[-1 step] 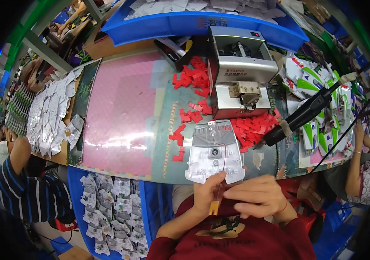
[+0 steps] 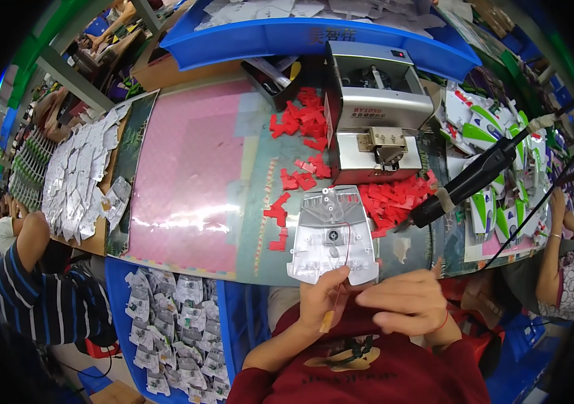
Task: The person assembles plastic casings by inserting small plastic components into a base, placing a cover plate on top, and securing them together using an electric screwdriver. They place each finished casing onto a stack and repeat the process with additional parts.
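Note:
My left hand pinches the near edge of a white and clear plastic shell, its thumb on top. The shell has screw posts and a round black part in its middle. A thin reddish wire runs over the shell and down past my thumb. A small yellow piece hangs below the left hand, apparently at the end of that wire. To the right, my right hand is open, its fingers stretched toward the left hand, with nothing seen in it.
Loose red plastic parts lie around a silver screw-feeding machine. A black electric screwdriver slants in from the right, before white-green shells. Blue bins hold more parts. People sit on both sides.
My right hand has drawn slightly right, away from the left hand, its index finger now raised. The yellow piece has swung a little left and turned edge-on. The shell stays in place.

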A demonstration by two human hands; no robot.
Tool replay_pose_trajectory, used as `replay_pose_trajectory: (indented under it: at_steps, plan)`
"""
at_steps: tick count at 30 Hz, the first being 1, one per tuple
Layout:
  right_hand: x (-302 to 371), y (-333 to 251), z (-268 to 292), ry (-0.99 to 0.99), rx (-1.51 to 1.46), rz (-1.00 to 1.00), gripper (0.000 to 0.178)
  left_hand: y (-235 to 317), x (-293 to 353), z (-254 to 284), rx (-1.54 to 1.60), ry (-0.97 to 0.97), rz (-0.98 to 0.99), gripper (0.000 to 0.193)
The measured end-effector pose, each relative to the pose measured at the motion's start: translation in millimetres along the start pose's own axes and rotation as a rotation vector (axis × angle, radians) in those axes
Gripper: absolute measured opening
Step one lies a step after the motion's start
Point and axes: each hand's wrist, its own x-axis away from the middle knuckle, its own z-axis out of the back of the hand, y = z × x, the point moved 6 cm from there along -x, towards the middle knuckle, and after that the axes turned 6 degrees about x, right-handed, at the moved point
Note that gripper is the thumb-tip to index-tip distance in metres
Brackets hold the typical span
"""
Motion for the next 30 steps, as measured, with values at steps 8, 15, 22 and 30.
replay_pose_trajectory:
  at_steps: [8, 15, 22, 30]
  plan:
    - [1.6, 15.5, 17.3, 0.132, 0.309, -0.185, 0.026, 7.4, -2.9, 9.5, 0.046, -0.089, -0.115, 0.043]
    - [25.1, 61.0, 24.0, 0.053, 0.45, -0.672, 0.022, 46.4, -3.1, 17.8, -0.2, 0.071, -0.398, 0.048]
    - [46.0, 62.7, 10.9, -0.136, 0.492, -0.673, 0.025, 47.7, -6.4, 20.5, -0.161, 0.064, -0.409, 0.049]
    - [38.3, 68.6, -10.4, -0.433, 0.687, -0.617, 0.032, 42.4, -9.3, 20.7, -0.185, 0.072, -0.391, 0.051]
